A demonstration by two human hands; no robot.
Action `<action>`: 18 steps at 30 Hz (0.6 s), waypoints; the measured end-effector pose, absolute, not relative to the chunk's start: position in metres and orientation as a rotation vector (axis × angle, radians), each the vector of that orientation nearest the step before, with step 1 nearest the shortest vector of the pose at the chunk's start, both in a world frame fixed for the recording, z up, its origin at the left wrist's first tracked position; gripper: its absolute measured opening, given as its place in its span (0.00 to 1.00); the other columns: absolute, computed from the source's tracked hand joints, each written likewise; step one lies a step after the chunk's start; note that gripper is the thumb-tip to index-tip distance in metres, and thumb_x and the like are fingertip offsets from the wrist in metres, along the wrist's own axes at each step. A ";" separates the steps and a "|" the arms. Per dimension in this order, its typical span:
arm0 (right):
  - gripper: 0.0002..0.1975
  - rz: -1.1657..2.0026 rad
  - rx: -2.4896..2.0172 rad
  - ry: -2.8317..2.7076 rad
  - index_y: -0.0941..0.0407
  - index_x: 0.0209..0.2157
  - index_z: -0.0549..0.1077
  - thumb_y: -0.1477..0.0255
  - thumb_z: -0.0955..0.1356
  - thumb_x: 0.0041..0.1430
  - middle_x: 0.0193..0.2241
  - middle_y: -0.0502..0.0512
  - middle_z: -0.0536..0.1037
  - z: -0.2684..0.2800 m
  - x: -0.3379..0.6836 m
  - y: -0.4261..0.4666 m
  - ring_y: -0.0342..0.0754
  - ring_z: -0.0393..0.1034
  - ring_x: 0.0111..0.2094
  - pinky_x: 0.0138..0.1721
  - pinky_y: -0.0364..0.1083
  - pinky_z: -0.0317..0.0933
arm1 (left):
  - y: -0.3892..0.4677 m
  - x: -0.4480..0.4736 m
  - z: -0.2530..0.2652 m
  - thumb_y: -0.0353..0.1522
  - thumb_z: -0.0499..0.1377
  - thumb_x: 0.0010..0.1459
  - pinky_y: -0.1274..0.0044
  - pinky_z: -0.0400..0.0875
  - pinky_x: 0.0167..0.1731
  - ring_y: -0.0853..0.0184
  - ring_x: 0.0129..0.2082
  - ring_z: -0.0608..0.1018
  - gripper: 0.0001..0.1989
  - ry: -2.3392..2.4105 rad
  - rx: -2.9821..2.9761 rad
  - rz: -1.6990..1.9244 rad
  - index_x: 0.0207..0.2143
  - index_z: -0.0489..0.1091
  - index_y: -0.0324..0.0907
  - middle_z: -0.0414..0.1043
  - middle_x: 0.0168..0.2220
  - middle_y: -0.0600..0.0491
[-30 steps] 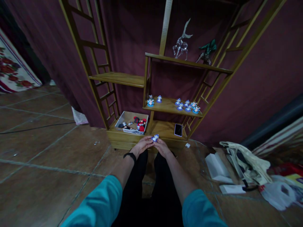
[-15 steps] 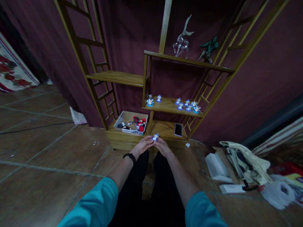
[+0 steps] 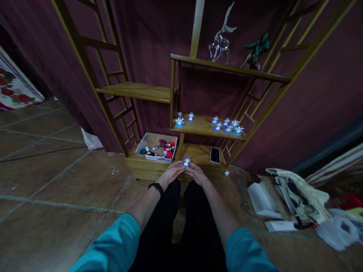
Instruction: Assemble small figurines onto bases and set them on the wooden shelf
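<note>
Figurine (image 3: 186,162) in the pinching fingertips of left hand (image 3: 172,172) and right hand (image 3: 197,174), box print (image 3: 157,159) blurred beyond reading.

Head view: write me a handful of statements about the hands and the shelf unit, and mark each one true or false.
1. The left hand and right hand hold one small figurine between them. True.
2. The phone lies inside the box. False: it lies on the bottom shelf, to the right of the box.
3. The clear deer stands above the level of the phone. True.
4. The dark wristband is on the right wrist. False: it is on the left.
5. Red items lie in the box. True.
</note>
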State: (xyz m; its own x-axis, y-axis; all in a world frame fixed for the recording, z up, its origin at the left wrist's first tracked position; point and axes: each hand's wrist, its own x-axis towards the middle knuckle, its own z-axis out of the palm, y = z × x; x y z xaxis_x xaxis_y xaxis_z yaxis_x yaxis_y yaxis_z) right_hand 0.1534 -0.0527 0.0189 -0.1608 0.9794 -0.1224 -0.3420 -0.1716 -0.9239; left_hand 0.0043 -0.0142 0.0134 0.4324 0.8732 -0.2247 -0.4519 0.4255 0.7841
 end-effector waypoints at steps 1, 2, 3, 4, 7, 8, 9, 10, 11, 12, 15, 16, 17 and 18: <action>0.21 1.575 -0.976 -0.948 0.51 0.40 0.71 0.67 0.73 0.40 0.45 0.52 0.73 0.018 0.154 -0.051 0.50 0.66 0.48 0.50 0.52 0.57 | -0.013 0.005 0.014 0.19 0.63 0.42 0.77 0.70 0.41 0.69 0.35 0.77 0.19 0.708 0.720 0.921 0.39 0.69 0.35 0.74 0.34 0.47; 0.21 1.581 -0.980 -0.946 0.51 0.40 0.71 0.66 0.73 0.40 0.45 0.51 0.74 0.017 0.155 -0.050 0.50 0.67 0.47 0.50 0.53 0.57 | -0.012 0.005 0.014 0.19 0.64 0.41 0.77 0.70 0.40 0.69 0.33 0.77 0.18 0.723 0.735 0.927 0.38 0.69 0.35 0.74 0.33 0.48; 0.21 1.589 -0.982 -0.946 0.51 0.40 0.72 0.66 0.73 0.41 0.45 0.51 0.74 0.017 0.156 -0.050 0.49 0.67 0.46 0.50 0.53 0.58 | -0.012 0.005 0.014 0.20 0.65 0.41 0.77 0.70 0.40 0.70 0.32 0.76 0.18 0.737 0.750 0.938 0.37 0.69 0.35 0.74 0.31 0.49; 0.20 1.597 -0.979 -0.948 0.51 0.40 0.72 0.66 0.73 0.41 0.44 0.52 0.74 0.017 0.156 -0.049 0.49 0.67 0.46 0.50 0.53 0.58 | -0.012 0.006 0.014 0.20 0.65 0.40 0.77 0.69 0.39 0.70 0.31 0.76 0.18 0.746 0.764 0.950 0.36 0.69 0.35 0.74 0.31 0.49; 0.20 1.631 -0.949 -0.946 0.52 0.39 0.72 0.66 0.73 0.41 0.44 0.52 0.74 0.017 0.159 -0.047 0.50 0.67 0.47 0.50 0.52 0.58 | -0.012 0.009 0.011 0.21 0.66 0.38 0.77 0.69 0.38 0.71 0.30 0.76 0.17 0.759 0.788 1.004 0.34 0.69 0.35 0.74 0.30 0.50; 0.20 1.639 -0.940 -0.941 0.52 0.39 0.72 0.67 0.73 0.40 0.44 0.53 0.74 0.017 0.160 -0.047 0.50 0.66 0.47 0.49 0.52 0.58 | -0.013 0.010 0.010 0.22 0.67 0.38 0.77 0.68 0.38 0.71 0.30 0.76 0.17 0.762 0.792 1.017 0.34 0.69 0.36 0.74 0.30 0.50; 0.20 1.641 -0.937 -0.934 0.52 0.39 0.73 0.67 0.73 0.40 0.43 0.53 0.74 0.017 0.161 -0.046 0.50 0.66 0.47 0.49 0.52 0.58 | -0.013 0.011 0.010 0.22 0.67 0.38 0.77 0.68 0.38 0.71 0.31 0.76 0.17 0.762 0.796 1.024 0.34 0.70 0.36 0.74 0.31 0.50; 0.20 1.635 -0.939 -0.926 0.53 0.38 0.73 0.68 0.73 0.39 0.43 0.53 0.74 0.016 0.161 -0.044 0.50 0.66 0.47 0.49 0.52 0.58 | -0.012 0.012 0.009 0.23 0.67 0.38 0.77 0.67 0.38 0.70 0.31 0.75 0.17 0.759 0.803 1.024 0.35 0.70 0.36 0.74 0.32 0.50; 0.20 1.618 -0.947 -0.919 0.53 0.38 0.73 0.68 0.74 0.38 0.43 0.53 0.74 0.015 0.161 -0.043 0.50 0.67 0.46 0.49 0.52 0.59 | -0.012 0.012 0.008 0.23 0.67 0.38 0.77 0.67 0.38 0.70 0.32 0.75 0.18 0.753 0.812 1.019 0.35 0.70 0.36 0.74 0.33 0.49; 0.20 1.593 -0.959 -0.918 0.53 0.38 0.72 0.69 0.74 0.37 0.42 0.53 0.74 0.013 0.161 -0.041 0.49 0.67 0.45 0.48 0.51 0.59 | -0.011 0.012 0.008 0.24 0.66 0.38 0.77 0.67 0.38 0.69 0.33 0.75 0.18 0.744 0.824 1.011 0.36 0.71 0.36 0.74 0.34 0.49; 0.20 1.497 -0.994 -0.963 0.53 0.37 0.72 0.69 0.73 0.37 0.39 0.51 0.76 0.007 0.160 -0.034 0.48 0.69 0.42 0.46 0.50 0.59 | -0.006 0.011 0.007 0.24 0.66 0.38 0.78 0.66 0.37 0.69 0.33 0.75 0.20 0.741 0.877 0.995 0.38 0.72 0.36 0.75 0.35 0.48; 0.20 1.469 -0.999 -0.985 0.53 0.37 0.71 0.69 0.73 0.37 0.38 0.51 0.76 0.004 0.160 -0.031 0.47 0.69 0.40 0.46 0.49 0.59 | -0.004 0.010 0.006 0.24 0.66 0.38 0.78 0.66 0.37 0.69 0.33 0.75 0.20 0.756 0.899 0.995 0.38 0.72 0.36 0.75 0.35 0.49; 0.21 1.450 -1.000 -1.005 0.54 0.37 0.71 0.70 0.73 0.37 0.37 0.51 0.76 0.002 0.159 -0.028 0.47 0.69 0.39 0.45 0.49 0.59 | -0.002 0.010 0.005 0.24 0.65 0.38 0.78 0.66 0.37 0.69 0.32 0.75 0.20 0.778 0.925 0.996 0.38 0.72 0.36 0.75 0.34 0.49; 0.21 1.436 -1.000 -1.017 0.54 0.38 0.71 0.70 0.73 0.36 0.37 0.50 0.76 0.000 0.159 -0.026 0.46 0.69 0.39 0.45 0.48 0.59 | 0.000 0.010 0.004 0.23 0.65 0.38 0.78 0.65 0.36 0.69 0.32 0.74 0.20 0.803 0.953 0.997 0.38 0.72 0.36 0.75 0.33 0.49</action>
State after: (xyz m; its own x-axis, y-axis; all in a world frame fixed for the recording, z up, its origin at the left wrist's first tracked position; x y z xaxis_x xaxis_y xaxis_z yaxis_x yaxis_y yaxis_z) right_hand 0.1589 -0.0261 0.0000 -0.0868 0.9949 -0.0521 -0.2805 -0.0746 -0.9569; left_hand 0.0102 -0.0001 0.0036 0.3401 0.9326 -0.1208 -0.3165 0.2345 0.9191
